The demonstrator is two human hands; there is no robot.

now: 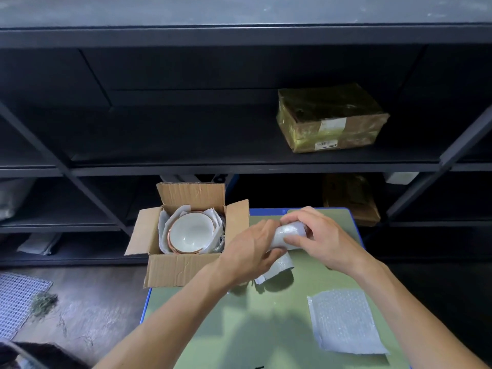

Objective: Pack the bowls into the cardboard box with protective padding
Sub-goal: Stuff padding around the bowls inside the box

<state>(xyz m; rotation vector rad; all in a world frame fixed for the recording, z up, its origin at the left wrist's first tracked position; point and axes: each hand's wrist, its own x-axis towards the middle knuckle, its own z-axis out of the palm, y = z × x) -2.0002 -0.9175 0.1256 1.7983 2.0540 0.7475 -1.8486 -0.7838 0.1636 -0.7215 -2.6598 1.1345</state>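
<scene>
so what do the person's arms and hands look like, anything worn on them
Both arms are bare as far up as the frame shows, with no sleeves in view. The left hand and right hand wear no gloves, and no rings, watch or wristbands show.

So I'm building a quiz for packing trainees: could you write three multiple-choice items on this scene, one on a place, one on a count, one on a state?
1. Where does the open brown cardboard box sit?
A. on the table's far left corner
B. on the dark shelf
C. on the floor

2. How many flat bubble-wrap sheets lie loose on the green table top?
A. none
B. one
C. three

3. What state is the white bowl with the copper rim in?
A. wrapped on the table
B. upside down in the box
C. upright in the box, bare inside, padding around it

Answers: 1 A, the box overhangs that corner. 2 B, a single sheet lies near the right edge. 3 C, its hollow faces up between white wrapping.
</scene>
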